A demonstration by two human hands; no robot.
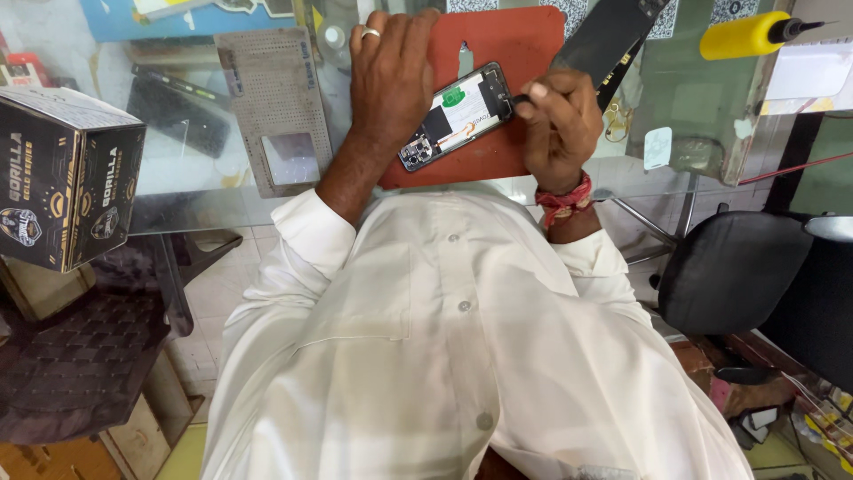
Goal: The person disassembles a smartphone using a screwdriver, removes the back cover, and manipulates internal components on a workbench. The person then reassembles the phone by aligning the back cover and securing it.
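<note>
While the left hand [388,76] presses flat on the opened phone [456,116] to steady it on the red mat [515,44], right-hand fingers [533,93] pinch a thin tool at its edge

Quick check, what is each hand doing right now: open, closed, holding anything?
Left hand: fingers spread, pressing down on the opened phone on the red mat.
Right hand: closed around a thin dark tool touching the phone's edge.
</note>
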